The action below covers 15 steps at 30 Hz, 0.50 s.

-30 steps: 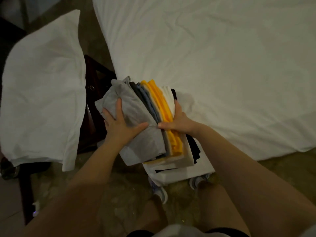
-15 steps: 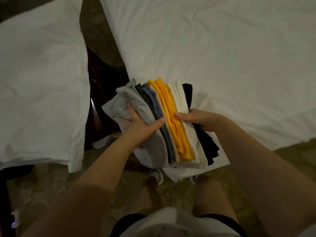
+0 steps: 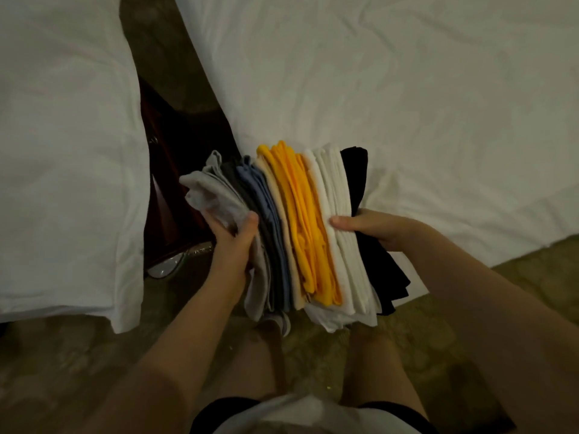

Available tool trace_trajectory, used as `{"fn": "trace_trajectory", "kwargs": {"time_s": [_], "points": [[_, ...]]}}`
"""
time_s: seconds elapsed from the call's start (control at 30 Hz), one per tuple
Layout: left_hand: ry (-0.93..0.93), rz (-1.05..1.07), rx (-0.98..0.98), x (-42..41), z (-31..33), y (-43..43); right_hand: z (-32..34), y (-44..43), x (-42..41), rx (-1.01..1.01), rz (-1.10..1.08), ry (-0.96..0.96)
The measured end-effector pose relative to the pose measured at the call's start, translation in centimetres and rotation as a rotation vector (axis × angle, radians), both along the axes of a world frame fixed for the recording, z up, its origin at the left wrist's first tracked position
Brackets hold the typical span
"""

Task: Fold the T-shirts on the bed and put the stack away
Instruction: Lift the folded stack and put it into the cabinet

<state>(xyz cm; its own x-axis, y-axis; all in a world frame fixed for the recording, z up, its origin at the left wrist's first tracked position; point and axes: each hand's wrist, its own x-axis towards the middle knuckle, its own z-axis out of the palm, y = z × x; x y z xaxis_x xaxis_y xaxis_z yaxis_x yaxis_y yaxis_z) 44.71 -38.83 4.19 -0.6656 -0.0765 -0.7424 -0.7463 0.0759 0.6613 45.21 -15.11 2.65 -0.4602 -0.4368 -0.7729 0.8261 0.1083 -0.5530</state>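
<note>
Holding the stack of T-shirts (image 3: 300,233) on edge, just off the near edge of the bed (image 3: 407,89), over the floor. Left hand (image 3: 232,242) grips the grey side, right hand (image 3: 372,227) the black side, fingers (image 3: 343,221) clamped on cloth. Long axis runs near to far. Judgement: both hands equally placed to carry it away.
</note>
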Motion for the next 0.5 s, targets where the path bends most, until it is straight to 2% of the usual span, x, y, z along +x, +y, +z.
{"fn": "trace_trajectory", "kwargs": {"time_s": [0.1,0.23,0.27,0.5], "points": [[-0.084,-0.107,0.006,-0.2,-0.2,-0.3,-0.1,-1.3,-0.1,0.030,0.031,0.058],[-0.362,-0.320,-0.002,-0.7,0.0,-0.9,0.3,-3.1,-0.1,0.067,0.060,0.118],[-0.382,-0.349,0.003,-0.5,0.0,-0.8,0.2,-3.3,0.1,0.068,0.038,0.130],[-0.161,-0.397,-0.040,0.3,-1.9,0.2,-0.1,-4.6,0.0,0.086,0.010,0.186]]}}
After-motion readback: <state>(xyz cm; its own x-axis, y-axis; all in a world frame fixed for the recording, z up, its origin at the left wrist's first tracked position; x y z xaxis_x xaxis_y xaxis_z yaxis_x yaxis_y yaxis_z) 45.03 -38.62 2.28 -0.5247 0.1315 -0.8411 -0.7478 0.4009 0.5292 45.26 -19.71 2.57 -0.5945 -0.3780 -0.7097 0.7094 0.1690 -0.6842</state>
